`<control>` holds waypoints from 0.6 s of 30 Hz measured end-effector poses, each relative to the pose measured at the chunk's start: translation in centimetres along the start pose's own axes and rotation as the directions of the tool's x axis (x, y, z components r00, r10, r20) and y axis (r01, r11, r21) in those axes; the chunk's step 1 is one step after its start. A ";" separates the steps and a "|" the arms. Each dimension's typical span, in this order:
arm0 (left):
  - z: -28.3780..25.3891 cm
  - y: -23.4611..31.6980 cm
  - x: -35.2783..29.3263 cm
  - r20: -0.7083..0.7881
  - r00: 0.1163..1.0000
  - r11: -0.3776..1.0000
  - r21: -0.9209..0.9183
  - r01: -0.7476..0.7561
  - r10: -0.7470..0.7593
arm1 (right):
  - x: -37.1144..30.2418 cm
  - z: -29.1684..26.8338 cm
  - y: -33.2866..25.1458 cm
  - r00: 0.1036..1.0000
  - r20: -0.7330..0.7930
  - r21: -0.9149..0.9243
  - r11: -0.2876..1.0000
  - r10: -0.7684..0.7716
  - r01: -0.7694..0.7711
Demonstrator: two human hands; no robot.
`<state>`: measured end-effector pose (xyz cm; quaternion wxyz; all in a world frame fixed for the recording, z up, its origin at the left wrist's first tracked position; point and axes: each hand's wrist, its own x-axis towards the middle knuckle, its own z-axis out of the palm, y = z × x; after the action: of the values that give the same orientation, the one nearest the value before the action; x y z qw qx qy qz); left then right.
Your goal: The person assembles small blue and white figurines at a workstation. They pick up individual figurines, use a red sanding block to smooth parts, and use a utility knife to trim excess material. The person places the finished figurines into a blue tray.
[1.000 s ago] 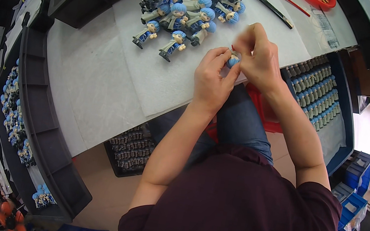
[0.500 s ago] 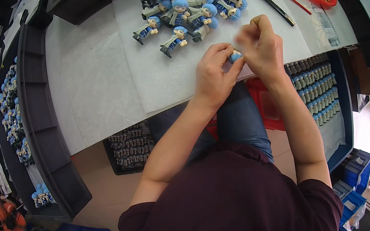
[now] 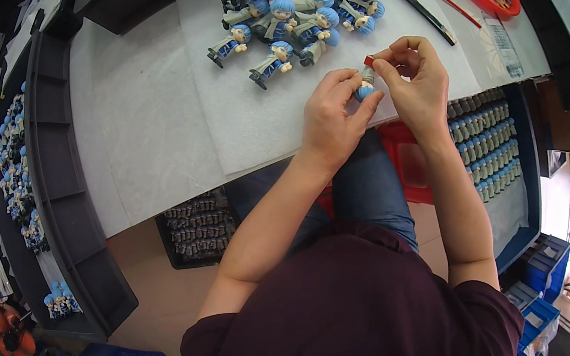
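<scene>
My left hand [image 3: 329, 115] pinches a small figurine [image 3: 366, 91] by its pale blue hair, head toward me and grey body pointing away. My right hand [image 3: 420, 87] is closed, with thumb and fingertips on a small red block-like piece [image 3: 369, 61] at the figurine's far end. Fingers cover part of the figurine, and I cannot tell whether the red piece touches it. Left of my hands, a heap of blue-haired figurines [image 3: 281, 16] in grey capes and dark boots lies on a white sheet [image 3: 226, 103].
Beyond my right hand lie a black pen-like knife [image 3: 424, 13], a red-handled paintbrush [image 3: 453, 3] and a red dish [image 3: 515, 8]. A tray [image 3: 537, 211] of figurine rows stands at right. Dark compartment trays [image 3: 61, 169] edge the left; another bin [image 3: 172, 253] sits below the table.
My right hand was blurred and raised above the figurine; now it is steady and the red piece shows in its fingers. More of the figurine's grey body is visible. My left hand barely moved.
</scene>
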<state>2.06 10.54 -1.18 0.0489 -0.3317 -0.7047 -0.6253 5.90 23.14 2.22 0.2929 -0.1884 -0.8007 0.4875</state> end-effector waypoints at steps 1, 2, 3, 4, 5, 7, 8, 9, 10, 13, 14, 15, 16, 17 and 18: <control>0.0 0.0 0.0 -0.002 1.000 1.000 0.007 -0.008 0.008 | 0.1 0.0 -0.3 1.000 0.003 -0.042 0.999 -0.006 0.006; 0.0 0.0 0.0 0.000 1.000 1.000 0.004 -0.008 0.008 | 0.2 -0.1 -0.6 1.000 0.003 -0.086 0.996 -0.015 0.015; 0.0 -0.1 0.0 0.002 1.000 1.000 0.002 -0.007 0.007 | 0.0 -0.1 -0.7 1.000 0.004 -0.070 0.997 -0.011 0.011; 0.0 -0.1 0.0 0.004 1.000 1.000 -0.001 -0.005 0.005 | -0.2 0.0 -0.8 1.000 0.005 -0.055 0.998 -0.007 0.007; 0.0 -0.1 0.0 0.014 1.000 1.000 0.007 -0.002 0.002 | -0.4 0.1 -0.8 1.000 0.010 -0.040 0.999 -0.001 0.002; -0.2 -0.1 0.0 0.033 0.999 1.000 0.024 0.005 -0.006 | -0.6 0.3 -1.0 0.999 0.026 -0.075 0.997 -0.021 0.023; -0.1 -0.1 0.0 0.024 1.000 1.000 0.022 -0.004 0.003 | -0.8 0.4 -1.1 0.999 0.032 -0.091 0.995 -0.026 0.029; 0.0 -0.3 0.0 0.015 1.000 1.000 0.020 -0.012 0.012 | -0.8 0.6 -1.2 0.998 0.025 -0.100 0.993 -0.061 0.063; 0.0 -0.3 -0.1 0.006 1.000 1.000 0.017 -0.021 0.021 | -0.6 0.9 -1.3 0.995 0.018 -0.110 0.989 -0.096 0.098; 0.0 -0.4 0.0 0.012 1.000 1.000 -0.002 -0.006 0.006 | -0.8 0.8 -1.8 0.992 0.019 -0.108 0.986 -0.125 0.126; 0.0 -0.4 -0.1 0.013 1.000 1.000 0.000 -0.012 0.012 | -1.0 0.8 -1.9 0.992 0.031 -0.098 0.988 -0.119 0.121; 0.0 -0.4 -0.1 0.013 1.000 1.000 0.002 -0.018 0.017 | -0.8 0.8 -1.8 0.995 0.033 -0.111 0.989 -0.099 0.102; 0.0 -0.4 -0.1 0.014 1.000 1.000 0.004 -0.023 0.023 | -0.4 0.6 -1.8 0.996 0.036 -0.123 0.989 -0.079 0.083; 0.0 -0.3 -0.1 0.012 1.000 1.000 0.007 -0.019 0.018 | -0.2 0.5 -1.9 0.998 0.033 -0.137 0.989 -0.057 0.061; 0.0 -0.2 0.0 0.010 1.000 1.000 0.010 -0.014 0.014 | -0.2 0.6 -1.9 0.997 0.025 -0.138 0.988 -0.067 0.070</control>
<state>1.99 10.54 -1.35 0.0517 -0.3394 -0.7058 -0.6197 5.69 21.78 3.60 0.2877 -0.1757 -0.8415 0.4221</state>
